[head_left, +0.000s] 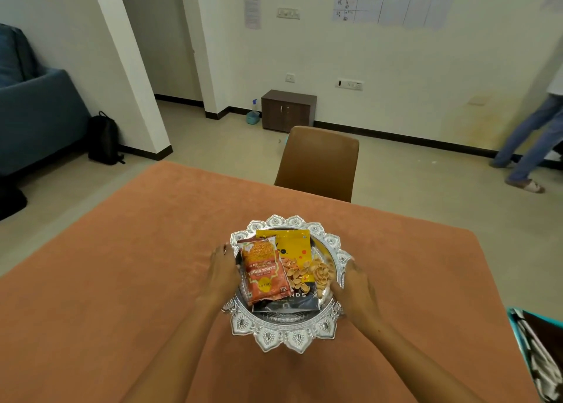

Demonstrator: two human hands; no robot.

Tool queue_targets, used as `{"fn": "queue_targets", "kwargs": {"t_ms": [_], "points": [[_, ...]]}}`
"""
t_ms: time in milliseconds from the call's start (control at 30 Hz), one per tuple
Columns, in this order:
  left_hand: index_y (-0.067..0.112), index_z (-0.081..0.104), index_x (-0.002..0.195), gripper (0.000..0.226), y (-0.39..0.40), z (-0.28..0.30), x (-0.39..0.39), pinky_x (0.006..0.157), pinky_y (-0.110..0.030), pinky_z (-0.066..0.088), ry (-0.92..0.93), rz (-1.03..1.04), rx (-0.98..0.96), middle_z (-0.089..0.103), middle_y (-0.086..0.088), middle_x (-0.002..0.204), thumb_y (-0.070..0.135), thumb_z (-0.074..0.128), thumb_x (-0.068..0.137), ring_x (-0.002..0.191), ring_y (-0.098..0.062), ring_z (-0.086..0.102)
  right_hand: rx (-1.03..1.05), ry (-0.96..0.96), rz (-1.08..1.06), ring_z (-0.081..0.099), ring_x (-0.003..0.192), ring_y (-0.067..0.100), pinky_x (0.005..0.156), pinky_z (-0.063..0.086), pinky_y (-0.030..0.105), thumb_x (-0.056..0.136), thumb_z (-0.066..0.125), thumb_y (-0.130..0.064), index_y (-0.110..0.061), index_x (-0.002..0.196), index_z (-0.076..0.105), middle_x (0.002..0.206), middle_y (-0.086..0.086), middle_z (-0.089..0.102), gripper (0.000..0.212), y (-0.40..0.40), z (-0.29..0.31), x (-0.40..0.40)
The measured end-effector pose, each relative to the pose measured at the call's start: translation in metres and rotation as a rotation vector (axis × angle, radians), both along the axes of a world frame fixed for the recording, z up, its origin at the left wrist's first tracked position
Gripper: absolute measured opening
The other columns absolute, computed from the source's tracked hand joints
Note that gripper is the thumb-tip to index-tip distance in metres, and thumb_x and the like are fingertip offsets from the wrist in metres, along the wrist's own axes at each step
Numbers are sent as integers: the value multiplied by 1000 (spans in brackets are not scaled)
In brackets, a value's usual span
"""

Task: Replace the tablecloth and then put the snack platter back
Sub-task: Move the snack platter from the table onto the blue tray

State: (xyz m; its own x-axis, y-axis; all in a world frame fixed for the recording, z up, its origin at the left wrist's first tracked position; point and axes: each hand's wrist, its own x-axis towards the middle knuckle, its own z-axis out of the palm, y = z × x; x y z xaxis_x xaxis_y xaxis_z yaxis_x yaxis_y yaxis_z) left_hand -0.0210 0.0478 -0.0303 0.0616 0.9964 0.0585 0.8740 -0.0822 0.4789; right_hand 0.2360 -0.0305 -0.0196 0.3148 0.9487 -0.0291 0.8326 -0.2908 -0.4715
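The snack platter (285, 334) is a round silver tray with an ornate scalloped rim of embossed petal shapes, and it sits near the middle of the table on the orange-brown tablecloth (122, 281), which lies smooth across the whole top. On the platter lie an orange-red snack packet (264, 273), a yellow pouch (289, 247) partly under it, a dark packet (289, 302) towards the near side, and a loose heap of pale shell-shaped crisps (313, 273) (some spill towards the right rim). The left hand (222, 270) holds the platter's left edge with its fingers curled round the rim, and the right hand (358, 287) grips the right edge in the same way, so the two hands are apart, one on each side. A brown chair (320, 162) stands at the table's far side. Beyond it a small dark cabinet (288, 110) stands against the wall with a spray bottle (253, 113) just beside it. A black backpack (103, 139) leans by the pillar near a blue sofa (36, 110). A person's legs (533, 140) show at the right edge, well apart from the table.
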Motion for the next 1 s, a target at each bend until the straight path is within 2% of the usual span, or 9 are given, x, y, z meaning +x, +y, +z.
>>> {"fn": "queue_targets", "kwargs": {"t_ms": [133, 333, 400, 567, 733, 867, 1000], "points": [[-5, 51, 117, 33, 1, 3, 2, 92, -32, 36, 0, -3, 21, 49, -20, 122, -6, 56, 84, 114, -31, 44, 20, -11, 1, 61, 80, 29, 60, 34, 29, 93, 53, -26, 1, 118, 44, 100, 16, 61, 38, 0, 3, 0], [-7, 54, 107, 24, -6, 9, 9, 88, -34, 38, -1, -2, 2, 51, -21, 116, -5, 57, 84, 109, -32, 45, 28, -30, 5, 48, 71, 21, 59, 32, 29, 92, 55, -26, 0, 109, 48, 95, 13, 59, 31, -8, 13, 7], [-7, 55, 102, 20, -10, 13, 14, 84, -35, 39, -12, -17, 8, 52, -23, 112, -7, 57, 82, 105, -33, 46, 35, -14, -6, 48, 68, 20, 58, 33, 30, 92, 56, -26, 0, 110, 48, 85, 9, 56, 33, -16, 15, 13], [0, 57, 97, 17, -25, 22, 35, 78, -33, 39, -64, -86, 47, 54, -18, 106, -7, 56, 81, 101, -31, 48, 75, -4, -28, 50, 64, 19, 52, 31, 30, 91, 58, -26, 1, 116, 48, 77, 2, 50, 38, -43, 17, 35], [4, 57, 95, 18, -46, 29, 77, 77, -33, 39, -83, -143, 49, 54, -18, 108, -8, 57, 80, 100, -32, 49, 113, -1, -94, 48, 55, 17, 42, 26, 24, 90, 60, -29, -8, 93, 49, 66, -1, 48, 23, -83, 18, 75], [-1, 57, 109, 27, -72, 34, 128, 76, -26, 32, -87, -228, 66, 54, -18, 114, -7, 58, 82, 105, -29, 47, 136, 15, -152, 44, 49, 12, 42, 29, 25, 89, 61, -27, -8, 90, 50, 62, -2, 46, 22, -126, 22, 118], [-2, 55, 104, 21, -105, 36, 193, 76, -32, 36, -98, -323, 59, 53, -20, 111, -5, 57, 84, 104, -34, 47, 137, 41, -231, 53, 50, 17, 44, 46, 37, 89, 61, -26, -7, 87, 50, 62, 1, 47, 22, -180, 24, 171]]}}
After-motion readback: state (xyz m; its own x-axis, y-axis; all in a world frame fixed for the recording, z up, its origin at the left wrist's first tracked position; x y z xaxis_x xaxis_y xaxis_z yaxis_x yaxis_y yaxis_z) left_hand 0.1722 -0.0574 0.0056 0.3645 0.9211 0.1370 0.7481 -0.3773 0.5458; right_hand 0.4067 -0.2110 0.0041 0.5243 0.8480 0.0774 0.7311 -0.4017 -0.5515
